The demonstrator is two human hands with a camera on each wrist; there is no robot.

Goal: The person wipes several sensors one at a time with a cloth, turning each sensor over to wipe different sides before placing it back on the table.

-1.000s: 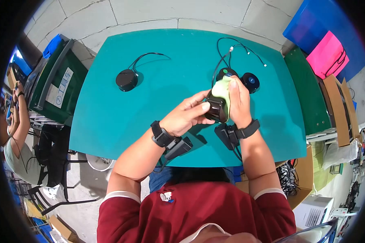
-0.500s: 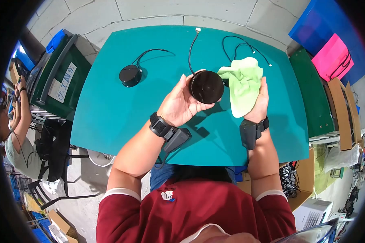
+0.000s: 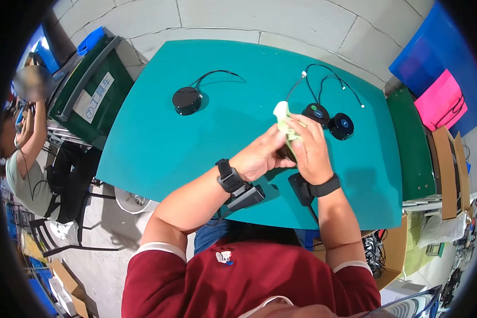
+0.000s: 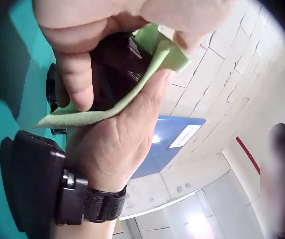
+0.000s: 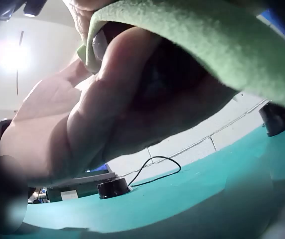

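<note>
My left hand (image 3: 259, 155) grips a glossy black round device (image 4: 118, 69) above the table, its fingers wrapped over it in the left wrist view. A light green cloth (image 3: 282, 117) lies against the device's far side, folded along its edge. My right hand (image 3: 314, 151) holds this cloth and presses it to the device. Between the two hands most of the device is hidden in the head view. Just beyond the right hand sit two similar black round devices, one with a green-marked top (image 3: 316, 114) and one with a blue mark (image 3: 341, 126).
Another black round device (image 3: 187, 100) with a thin cable stands on the green table (image 3: 143, 138) toward the left. Cables with white connectors (image 3: 334, 79) lie at the back right. A green tool cart (image 3: 98, 90) and a person (image 3: 32, 164) are at the left.
The device, earlier held face up apart from the cloth, has turned and moved right to meet it. The right hand has brought the cloth, spread before, round the device.
</note>
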